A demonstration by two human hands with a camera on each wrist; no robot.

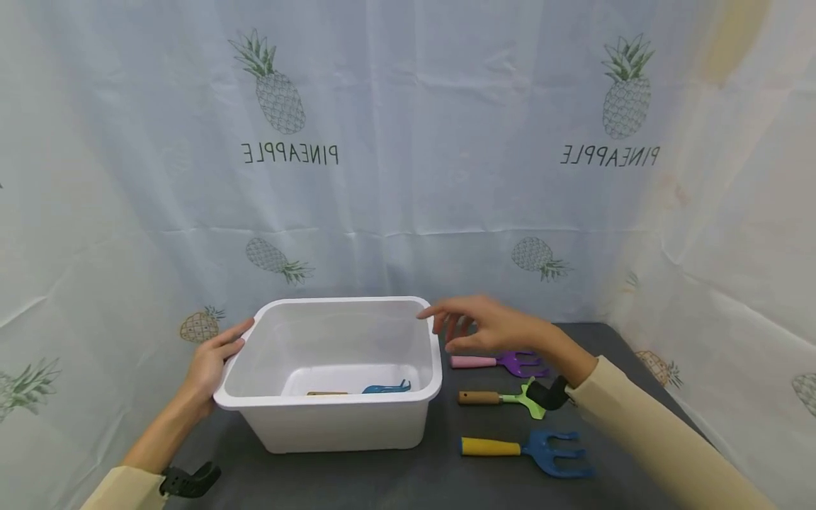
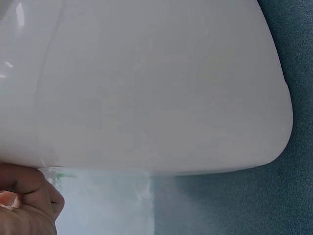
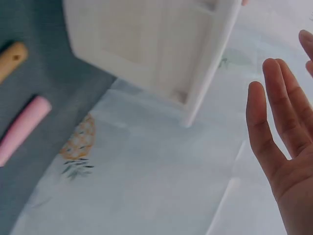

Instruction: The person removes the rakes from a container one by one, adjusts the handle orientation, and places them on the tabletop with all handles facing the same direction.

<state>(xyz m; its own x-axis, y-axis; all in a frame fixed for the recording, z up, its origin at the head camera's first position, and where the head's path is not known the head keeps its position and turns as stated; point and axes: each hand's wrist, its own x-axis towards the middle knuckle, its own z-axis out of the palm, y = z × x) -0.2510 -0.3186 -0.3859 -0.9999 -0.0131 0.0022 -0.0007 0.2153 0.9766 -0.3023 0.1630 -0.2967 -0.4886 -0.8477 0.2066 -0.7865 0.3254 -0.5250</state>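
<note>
A white plastic basin [image 1: 347, 428] stands on the dark table. My left hand [image 1: 207, 368] grips its left rim, and in the left wrist view the curled fingers [image 2: 29, 188] show at the basin's edge. Inside lies a small garden tool with a blue head [image 1: 387, 388] and a brownish handle, partly hidden by the front wall. My right hand [image 1: 487, 326] hovers by the basin's right rim with nothing in it. Its fingers [image 3: 281, 98] are spread and relaxed in the right wrist view.
Right of the basin lie a purple hand fork with a pink handle [image 1: 473, 362], a green garden tool with a wooden handle [image 1: 479, 398] and a blue hand fork with a yellow handle [image 1: 491, 447]. Pineapple-print curtains [image 1: 408, 191] enclose the table [image 1: 357, 482] at the back and sides.
</note>
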